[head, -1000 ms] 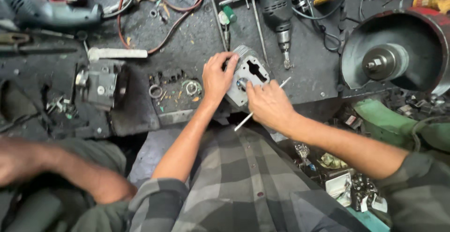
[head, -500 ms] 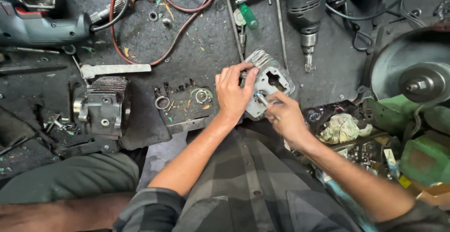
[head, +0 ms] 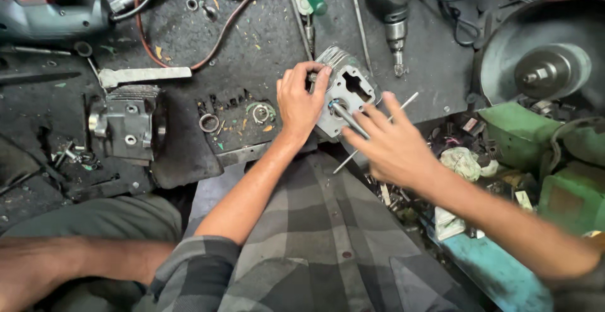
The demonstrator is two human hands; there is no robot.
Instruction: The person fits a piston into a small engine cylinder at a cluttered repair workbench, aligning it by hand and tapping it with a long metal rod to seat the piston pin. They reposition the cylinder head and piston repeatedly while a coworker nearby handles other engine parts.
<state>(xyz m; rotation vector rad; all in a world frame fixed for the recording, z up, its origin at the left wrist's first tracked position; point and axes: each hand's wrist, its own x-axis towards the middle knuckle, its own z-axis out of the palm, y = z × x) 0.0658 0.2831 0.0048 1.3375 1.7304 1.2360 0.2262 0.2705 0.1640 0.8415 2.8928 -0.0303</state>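
Note:
My left hand (head: 301,101) grips the left side of a silver finned engine cylinder block (head: 353,85) lying on the dark, oily work surface. A dark steel pin (head: 348,118) sticks out of a hole in the block's face. My right hand (head: 394,145) is just right of the block with its fingers stretched out, fingertips at the pin. A thin pale metal rod (head: 408,101) runs diagonally under this hand and shows past both sides of it, so it seems held in the palm.
A second grey engine block (head: 126,123) lies at the left, with metal rings (head: 208,123) between the two. A drill (head: 391,9), a green-handled screwdriver (head: 312,0), a red cable (head: 217,47) and a round grinding machine (head: 548,66) surround the spot. Another person's arm (head: 57,268) rests at the lower left.
My right hand went from holding the thin rod beside the block to reaching onto the block's face, fingers now spread. The left hand stayed on the block. The view shifted.

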